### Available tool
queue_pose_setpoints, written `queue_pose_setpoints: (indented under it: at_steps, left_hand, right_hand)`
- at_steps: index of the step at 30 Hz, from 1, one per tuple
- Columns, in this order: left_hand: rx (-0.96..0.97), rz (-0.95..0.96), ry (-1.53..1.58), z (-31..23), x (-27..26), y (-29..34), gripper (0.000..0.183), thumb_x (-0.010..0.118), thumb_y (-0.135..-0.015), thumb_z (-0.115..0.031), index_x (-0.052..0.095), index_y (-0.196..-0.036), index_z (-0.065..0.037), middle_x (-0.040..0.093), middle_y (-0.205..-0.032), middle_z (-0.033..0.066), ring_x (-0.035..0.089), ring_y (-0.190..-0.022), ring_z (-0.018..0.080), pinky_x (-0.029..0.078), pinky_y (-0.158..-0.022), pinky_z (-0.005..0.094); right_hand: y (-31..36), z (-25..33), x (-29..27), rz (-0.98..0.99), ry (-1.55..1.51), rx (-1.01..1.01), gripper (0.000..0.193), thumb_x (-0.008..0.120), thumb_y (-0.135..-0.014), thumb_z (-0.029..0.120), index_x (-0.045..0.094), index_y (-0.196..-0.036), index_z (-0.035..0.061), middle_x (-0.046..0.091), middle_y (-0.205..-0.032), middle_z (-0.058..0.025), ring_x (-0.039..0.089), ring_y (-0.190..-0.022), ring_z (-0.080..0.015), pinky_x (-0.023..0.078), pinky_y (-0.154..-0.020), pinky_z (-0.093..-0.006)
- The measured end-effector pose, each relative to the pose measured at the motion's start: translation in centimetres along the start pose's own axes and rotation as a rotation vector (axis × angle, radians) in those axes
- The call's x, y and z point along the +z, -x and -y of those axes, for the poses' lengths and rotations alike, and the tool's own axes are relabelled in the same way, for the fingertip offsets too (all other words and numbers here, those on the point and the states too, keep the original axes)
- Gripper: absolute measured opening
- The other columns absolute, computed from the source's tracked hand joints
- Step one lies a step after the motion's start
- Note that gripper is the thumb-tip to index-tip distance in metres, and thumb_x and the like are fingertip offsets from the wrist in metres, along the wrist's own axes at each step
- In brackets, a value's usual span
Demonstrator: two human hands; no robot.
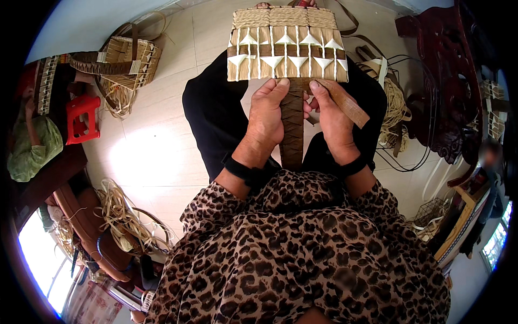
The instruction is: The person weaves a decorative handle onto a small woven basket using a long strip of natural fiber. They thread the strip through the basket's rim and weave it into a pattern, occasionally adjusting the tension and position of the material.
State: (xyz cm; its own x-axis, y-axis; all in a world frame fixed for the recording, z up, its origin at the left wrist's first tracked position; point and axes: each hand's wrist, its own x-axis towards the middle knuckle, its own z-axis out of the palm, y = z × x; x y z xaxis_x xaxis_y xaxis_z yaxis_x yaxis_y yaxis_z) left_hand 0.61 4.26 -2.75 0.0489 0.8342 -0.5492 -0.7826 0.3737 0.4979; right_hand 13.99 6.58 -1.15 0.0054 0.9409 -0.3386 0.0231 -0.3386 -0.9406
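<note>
A woven straw basket (288, 33) with white triangle patterns and a brown band rests between my knees. From its near edge a brown braided strap (292, 127) runs down toward my lap. My left hand (265, 110) is closed beside the strap's upper end, gripping it, with the thumb up against the basket's edge. Under my right thumb lies a loose flat brown strip (348, 105), its free end sticking out to the right. My right hand (333, 119) is closed on that strip, just right of the strap. Some fingers of both hands are hidden.
Another woven basket (129, 62) stands at the left, near a red plastic stool (82, 120) and a seated person in green (35, 146). Loose pale strips (121, 216) lie at lower left. Straw coils (395, 110) and carved dark furniture (440, 81) are at right.
</note>
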Motion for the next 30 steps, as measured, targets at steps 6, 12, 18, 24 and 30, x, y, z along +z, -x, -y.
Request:
queue_pose_setpoints:
  at_steps: [6, 12, 18, 24, 30]
  left_hand:
    - [0.027, -0.053, -0.048, -0.2, 0.8, 0.4, 0.023, 0.046, -0.100, -0.016, 0.056, -0.103, 0.005, 0.066, -0.085, 0.0188, 0.066, -0.065, 0.0269, 0.057, -0.061, 0.0366]
    - [0.000, -0.026, -0.033, -0.2, 0.5, 0.3, 0.035, 0.038, -0.103, -0.024, 0.055, -0.108, 0.007, 0.066, -0.089, 0.0196, 0.066, -0.069, 0.0276, 0.056, -0.063, 0.0386]
    - [0.012, -0.021, -0.010, -0.4, 0.4, 0.6, 0.043, 0.035, -0.104, -0.030, 0.053, -0.112, 0.008, 0.066, -0.093, 0.0208, 0.067, -0.074, 0.0299, 0.057, -0.068, 0.0395]
    - [-0.063, -0.017, 0.010, -1.0, 0.2, 1.0, 0.041, 0.036, -0.104, -0.028, 0.053, -0.112, 0.009, 0.067, -0.097, 0.0231, 0.070, -0.081, 0.0314, 0.058, -0.072, 0.0394]
    - [0.029, -0.019, -0.025, -0.2, -0.3, 0.6, 0.031, 0.043, -0.102, -0.020, 0.054, -0.112, 0.008, 0.067, -0.097, 0.0216, 0.070, -0.080, 0.0295, 0.058, -0.073, 0.0384]
  right_hand:
    - [-0.4, -1.3, -0.3, 0.079, -0.260, 0.257, 0.021, 0.064, -0.094, 0.022, 0.066, -0.085, 0.0036, 0.062, -0.071, -0.0006, 0.053, -0.060, -0.0086, 0.042, -0.058, -0.0229]
    - [-1.3, -2.2, -0.8, 0.182, -0.434, 0.378, 0.018, 0.065, -0.093, 0.021, 0.065, -0.088, 0.0030, 0.063, -0.074, -0.0018, 0.054, -0.061, -0.0099, 0.043, -0.059, -0.0236]
    - [-2.0, -2.7, -1.3, 0.189, -0.515, 0.433, 0.014, 0.066, -0.092, 0.017, 0.065, -0.092, 0.0032, 0.064, -0.077, -0.0043, 0.056, -0.062, -0.0115, 0.047, -0.059, -0.0259]
    - [-2.1, -2.2, -1.6, 0.216, -0.485, 0.396, 0.018, 0.068, -0.090, 0.022, 0.065, -0.093, 0.0045, 0.064, -0.077, -0.0041, 0.057, -0.064, -0.0114, 0.046, -0.060, -0.0259]
    - [-2.3, -3.1, -1.6, 0.150, -0.453, 0.409, 0.023, 0.070, -0.089, 0.028, 0.065, -0.093, 0.0058, 0.063, -0.078, -0.0029, 0.056, -0.066, -0.0108, 0.044, -0.062, -0.0251]
